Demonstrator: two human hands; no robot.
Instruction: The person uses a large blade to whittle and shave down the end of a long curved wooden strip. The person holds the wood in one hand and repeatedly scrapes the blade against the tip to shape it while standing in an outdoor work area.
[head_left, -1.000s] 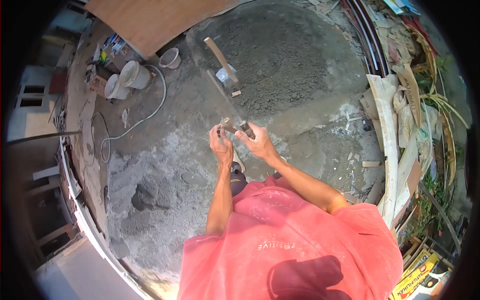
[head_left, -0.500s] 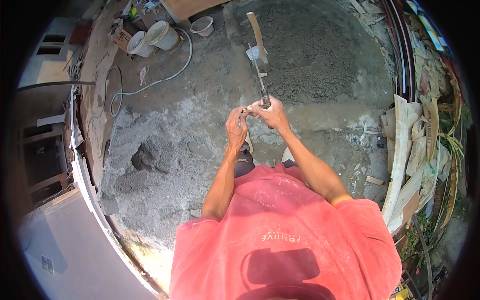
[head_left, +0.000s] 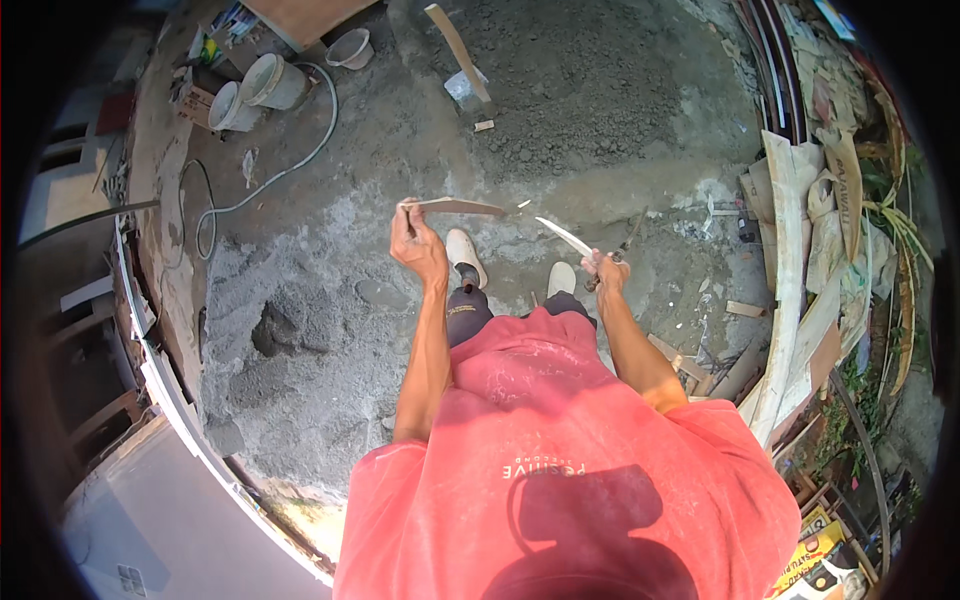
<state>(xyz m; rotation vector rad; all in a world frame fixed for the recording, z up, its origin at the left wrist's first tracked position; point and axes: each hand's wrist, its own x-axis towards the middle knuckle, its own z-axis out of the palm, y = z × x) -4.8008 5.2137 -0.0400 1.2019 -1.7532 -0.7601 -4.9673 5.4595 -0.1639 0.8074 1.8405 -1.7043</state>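
My left hand (head_left: pixel 416 246) is raised over the concrete ground and grips one end of a thin brownish strip (head_left: pixel 458 207) that points right. To the right, my right hand (head_left: pixel 603 272) is closed on a pale, narrow strip (head_left: pixel 563 236) angled up-left. It also holds a dark slim tool (head_left: pixel 626 243), like shears or pliers, that sticks out up-right. The two strips do not touch; a small gap separates their tips. Below the hands are my white shoes (head_left: pixel 466 256).
A wooden-handled shovel (head_left: pixel 458 45) lies on a sand pile (head_left: pixel 590 90) ahead. Pale buckets (head_left: pixel 268 80) and a white hose (head_left: pixel 285 175) are at upper left. A grey cement heap (head_left: pixel 285 335) lies to the left. Planks and board scraps (head_left: pixel 790 290) are stacked on the right.
My hands were together in front of me on one piece. They have moved apart, each now holding a separate strip. The view has tilted, so the shovel sits higher in the picture.
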